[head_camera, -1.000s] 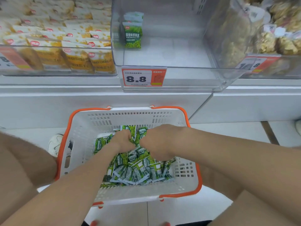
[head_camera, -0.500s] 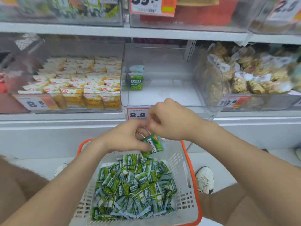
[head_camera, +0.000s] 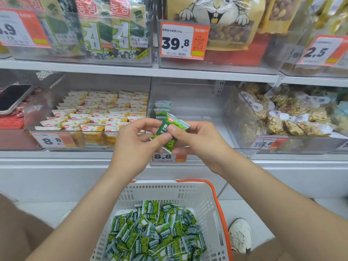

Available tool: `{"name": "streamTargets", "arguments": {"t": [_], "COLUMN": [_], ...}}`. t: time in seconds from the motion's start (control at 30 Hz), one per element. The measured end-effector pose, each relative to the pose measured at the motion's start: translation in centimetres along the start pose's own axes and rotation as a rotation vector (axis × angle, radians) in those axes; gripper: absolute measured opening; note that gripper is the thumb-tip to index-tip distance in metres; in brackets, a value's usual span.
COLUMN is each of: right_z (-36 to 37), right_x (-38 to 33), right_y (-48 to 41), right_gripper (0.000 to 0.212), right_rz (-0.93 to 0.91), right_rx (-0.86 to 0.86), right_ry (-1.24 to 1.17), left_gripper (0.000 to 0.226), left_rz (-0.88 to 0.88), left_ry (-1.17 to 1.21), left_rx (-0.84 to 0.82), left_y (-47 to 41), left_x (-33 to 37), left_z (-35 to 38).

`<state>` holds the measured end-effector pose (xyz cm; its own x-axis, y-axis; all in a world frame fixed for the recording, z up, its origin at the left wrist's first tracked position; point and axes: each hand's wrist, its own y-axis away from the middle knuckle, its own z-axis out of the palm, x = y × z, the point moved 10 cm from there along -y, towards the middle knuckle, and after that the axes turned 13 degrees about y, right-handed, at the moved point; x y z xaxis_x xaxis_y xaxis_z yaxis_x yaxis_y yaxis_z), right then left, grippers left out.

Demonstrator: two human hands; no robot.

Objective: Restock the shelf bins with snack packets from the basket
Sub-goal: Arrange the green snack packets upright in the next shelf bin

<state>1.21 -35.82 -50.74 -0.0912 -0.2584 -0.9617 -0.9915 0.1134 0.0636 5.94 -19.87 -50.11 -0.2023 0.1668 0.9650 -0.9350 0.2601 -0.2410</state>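
A green snack packet [head_camera: 174, 127] is held up in front of the middle clear shelf bin [head_camera: 199, 113]. My left hand [head_camera: 135, 146] pinches its lower part and my right hand [head_camera: 199, 140] pinches its middle from the right. The bin holds a small upright stack of the same green packets [head_camera: 161, 108] at its left wall; the rest of its floor is bare. Below, a white basket with orange rim [head_camera: 188, 193] holds several green packets [head_camera: 156, 234].
The left bin [head_camera: 90, 113] is filled with yellow-white packets, the right bin [head_camera: 293, 117] with brown snack bags. A dark phone [head_camera: 13, 98] lies at far left. Upper shelf bins hold seaweed packs and nut bags. A white shoe [head_camera: 241, 234] stands right of the basket.
Both hands left the basket with one green packet and rose to the front of the middle bin. The view tilted up, showing the upper shelf.
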Motion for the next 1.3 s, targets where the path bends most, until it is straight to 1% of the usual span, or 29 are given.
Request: {"name": "streamTargets", "arguments": {"t": [0.07,0.1,0.17,0.2,0.23,0.27,0.33,0.4,0.5,0.57,0.6,0.63,0.67,0.73,0.9,0.97,1.03,1.1,1.17,1.3], "right_z": [-0.6,-1.2,-2.2,-2.4,-2.4,-2.3,-1.5,0.0,2.0,2.6,2.6,2.5,2.1,1.2,0.6,0.1,-0.3,-0.6,-0.5,0.5], "right_x": [0.1,0.2,0.4,0.7,1.1,1.4,2.1,3.1,4.5,5.0,5.1,5.2,5.0,4.4,3.1,2.6,2.7,2.8,2.6,3.0], "right_y": [-1.3,-2.2,-4.2,-5.3,-6.2,-7.1,-8.9,-10.8,-13.5,-15.0,-15.7,-16.6,-17.4,-18.6,-19.9,-19.5,-19.0,-18.7,-18.7,-18.9], "right_gripper": [0.021,0.021,0.029,0.032,0.032,0.033,0.034,0.034,0.032,0.021,0.032,0.047,0.053,0.053,0.046,0.048,0.049,0.049,0.048,0.039], "right_rz": [-0.012,-0.033,-0.067,-0.061,-0.041,-0.022,0.015,0.059,0.112,0.16,0.168,0.167,0.153,0.108,-0.018,-0.017,0.034,0.055,0.035,0.036], "right_rx": [0.075,0.133,0.226,0.24,0.237,0.219,0.135,0.01,-0.113,-0.129,-0.118,-0.09,-0.033,0.097,0.24,0.332,0.387,0.415,0.41,0.29], "right_ry": [0.069,0.169,0.419,0.519,0.598,0.671,0.797,0.885,0.932,0.917,0.954,1.016,1.07,1.124,1.222,1.243,1.239,1.257,1.25,1.13], "left_gripper": [0.025,0.021,0.018,0.023,0.032,0.043,0.057,0.055,0.051,0.047,0.044,0.042,0.04,0.038,0.035,0.033,0.032,0.033,0.034,0.037], "left_rz": [0.134,0.223,0.381,0.405,0.377,0.313,0.146,0.045,0.034,0.054,0.068,0.082,0.098,0.122,0.169,0.179,0.181,0.18,0.174,0.166], "left_ry": [-0.192,-0.302,-0.52,-0.612,-0.685,-0.733,-0.737,-0.754,-0.903,-0.933,-0.934,-0.936,-0.939,-0.937,-0.92,-0.913,-0.91,-0.92,-0.937,-0.964], "left_rx": [0.052,0.085,0.117,0.104,0.077,0.045,-0.003,-0.018,-0.015,-0.012,-0.009,-0.006,-0.003,0.006,0.038,0.043,0.044,0.038,0.031,0.015], "left_y": [-0.3,-0.4,-0.6,-1.0,-1.5,-2.0,-2.5,-2.7,-2.9,-3.1,-3.1,-3.1,-3.1,-3.1,-3.0,-3.0,-3.0,-3.1,-3.1,-3.1], "left_x": [1.2,1.9,2.7,2.4,1.4,0.3,-2.1,-3.8,-4.9,-5.3,-5.4,-5.4,-5.5,-5.5,-5.2,-5.3,-5.4,-5.5,-5.6,-5.8], "left_z": [-1.0,-1.6,-2.1,-2.2,-2.3,-2.5,-2.9,-3.0,-2.8,-2.8,-2.8,-2.8,-2.8,-2.9,-2.9,-2.9,-2.9,-2.9,-2.9,-3.0]}}
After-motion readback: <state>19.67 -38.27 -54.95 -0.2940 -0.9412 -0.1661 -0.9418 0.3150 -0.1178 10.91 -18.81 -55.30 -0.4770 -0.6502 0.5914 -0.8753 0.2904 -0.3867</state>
